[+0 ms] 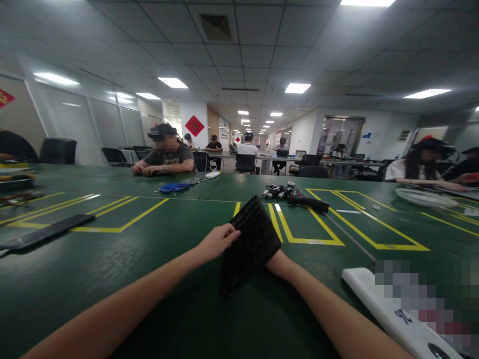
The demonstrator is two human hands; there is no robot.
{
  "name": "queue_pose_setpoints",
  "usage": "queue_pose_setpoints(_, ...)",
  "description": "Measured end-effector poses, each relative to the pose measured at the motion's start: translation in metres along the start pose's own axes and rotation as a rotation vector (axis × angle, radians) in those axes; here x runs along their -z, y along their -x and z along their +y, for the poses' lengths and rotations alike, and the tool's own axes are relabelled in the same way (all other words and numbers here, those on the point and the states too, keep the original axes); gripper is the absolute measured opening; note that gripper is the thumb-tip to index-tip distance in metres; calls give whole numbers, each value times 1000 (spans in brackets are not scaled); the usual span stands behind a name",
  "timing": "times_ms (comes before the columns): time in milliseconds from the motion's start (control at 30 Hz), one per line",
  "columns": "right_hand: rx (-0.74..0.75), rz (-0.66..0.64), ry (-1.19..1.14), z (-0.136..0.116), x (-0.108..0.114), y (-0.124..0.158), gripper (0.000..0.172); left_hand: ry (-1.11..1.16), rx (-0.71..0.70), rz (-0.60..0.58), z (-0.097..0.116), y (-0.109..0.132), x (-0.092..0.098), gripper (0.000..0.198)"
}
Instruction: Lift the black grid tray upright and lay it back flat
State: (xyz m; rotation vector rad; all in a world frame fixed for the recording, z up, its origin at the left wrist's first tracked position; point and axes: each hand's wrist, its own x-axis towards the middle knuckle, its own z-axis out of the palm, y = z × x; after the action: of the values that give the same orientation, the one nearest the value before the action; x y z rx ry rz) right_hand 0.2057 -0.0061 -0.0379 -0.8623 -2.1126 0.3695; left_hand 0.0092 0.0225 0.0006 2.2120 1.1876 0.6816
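A flat, dark rectangular panel with a grid of raised squares is held tilted above the green table. My left hand is at its left edge, fingers curled and pressed together against the gridded face. Whether a smaller thing sits between those fingertips is too dark to tell. From behind the lower right edge, my right hand holds the panel; its fingers are hidden by it.
Yellow tape outlines mark the green table. A white power strip lies at the near right, a dark bar at the left. Ahead are a bundle of cables, a black handheld tool and a blue item. People sit around.
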Motion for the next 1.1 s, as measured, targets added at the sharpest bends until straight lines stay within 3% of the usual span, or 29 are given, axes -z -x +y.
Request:
queue_pose_setpoints(167,13,4,-13,0,0,0,30,16,-100,-69,-5,-1,1,19)
queue_pose_setpoints(333,-4,9,16,1,-1,-1,31,-138,-75,-31,-5,-1,2,36)
queue_pose_setpoints(567,-22,12,20,1,-1,1,32,-173,-173,-80,-1,2,6,25)
queue_pose_setpoints(733,0,9,21,1,0,1,33,-263,-119,-17,-3,0,6,43)
queue_pose_setpoints(1100,28,11,-29,0,-1,0,32,-397,-139,-26,0,3,2,41)
